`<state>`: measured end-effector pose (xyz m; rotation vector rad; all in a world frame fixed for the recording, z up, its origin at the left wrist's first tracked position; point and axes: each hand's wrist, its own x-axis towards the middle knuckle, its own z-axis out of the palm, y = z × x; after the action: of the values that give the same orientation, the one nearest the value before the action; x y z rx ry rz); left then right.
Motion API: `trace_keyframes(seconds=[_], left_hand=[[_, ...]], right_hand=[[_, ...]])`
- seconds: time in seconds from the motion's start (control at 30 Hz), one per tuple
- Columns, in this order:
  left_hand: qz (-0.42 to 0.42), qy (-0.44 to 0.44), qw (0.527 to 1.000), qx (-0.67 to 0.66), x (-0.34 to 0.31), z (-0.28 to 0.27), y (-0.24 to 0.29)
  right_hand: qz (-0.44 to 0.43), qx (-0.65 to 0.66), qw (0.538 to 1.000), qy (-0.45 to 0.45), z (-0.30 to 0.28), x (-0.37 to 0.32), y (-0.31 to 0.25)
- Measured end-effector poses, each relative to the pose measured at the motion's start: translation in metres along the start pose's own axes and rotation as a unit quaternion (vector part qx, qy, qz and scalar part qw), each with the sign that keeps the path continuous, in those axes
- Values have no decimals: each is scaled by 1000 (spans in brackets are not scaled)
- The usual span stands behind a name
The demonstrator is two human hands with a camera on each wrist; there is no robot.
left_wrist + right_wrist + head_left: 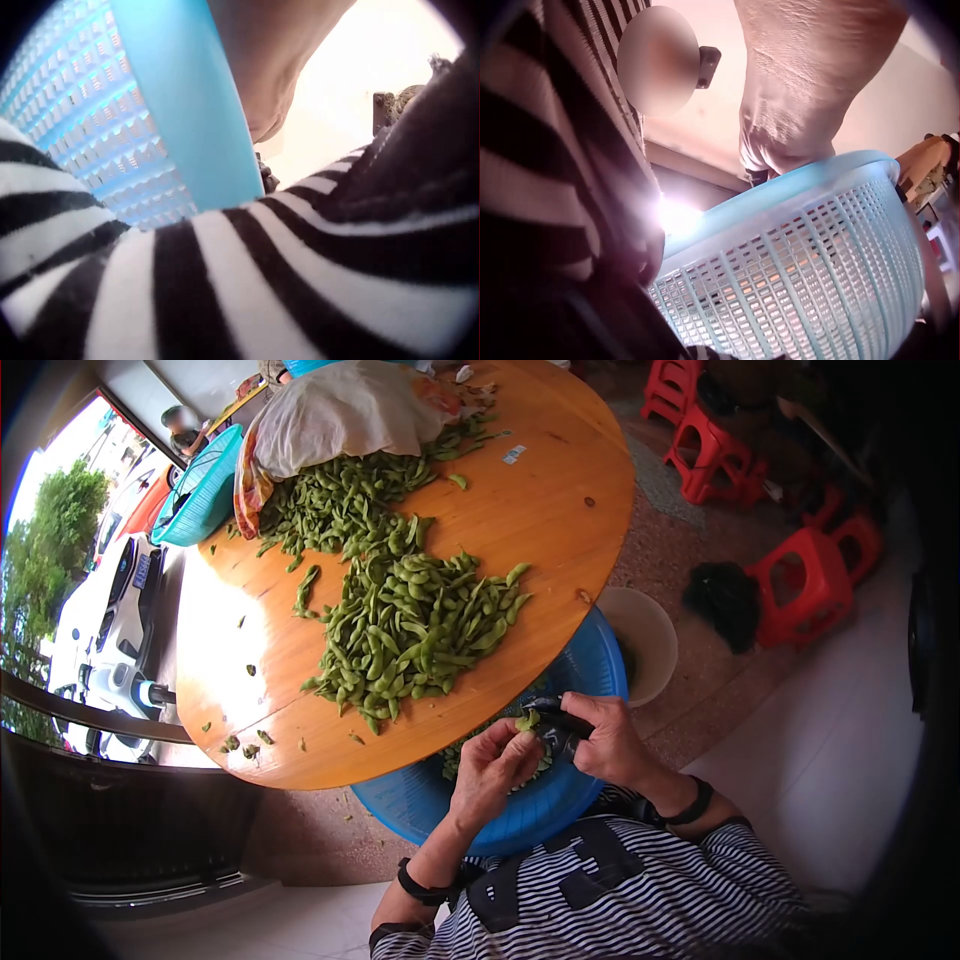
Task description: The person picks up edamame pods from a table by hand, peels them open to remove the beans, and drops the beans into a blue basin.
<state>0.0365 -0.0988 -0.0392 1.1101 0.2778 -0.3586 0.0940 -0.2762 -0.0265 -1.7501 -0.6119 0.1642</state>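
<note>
My left hand [487,775] pinches a green soybean pod [527,720] between thumb and fingers. Close beside it, my right hand [612,742] grips black-handled scissors [563,738], their front end right at the pod. Both hands are over a blue plastic basket [400,810] with green pods or beans inside, partly hidden by the hands. The basket's lattice wall also shows in the left wrist view and the right wrist view, where the fingers are mostly hidden. A large heap of soybean pods [405,630] lies on the table in front of the hands.
The round wooden table [550,490] overhangs part of the basket. A pale cloth [340,420] covers more pods at its far side. A whitish bucket [650,650] stands right of the basket, with red stools [805,585] beyond. A teal basket [205,490] is at the far left.
</note>
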Motion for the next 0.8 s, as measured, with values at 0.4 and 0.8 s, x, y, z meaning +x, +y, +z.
trace_keyframes(seconds=[0.4,0.8], left_hand=[[133,-102,894,415,13,-13,23],[149,-56,671,724,91,-55,-52]], right_hand=[[55,347,935,45,-49,1,10],[120,-349,894,256,-112,-7,46]])
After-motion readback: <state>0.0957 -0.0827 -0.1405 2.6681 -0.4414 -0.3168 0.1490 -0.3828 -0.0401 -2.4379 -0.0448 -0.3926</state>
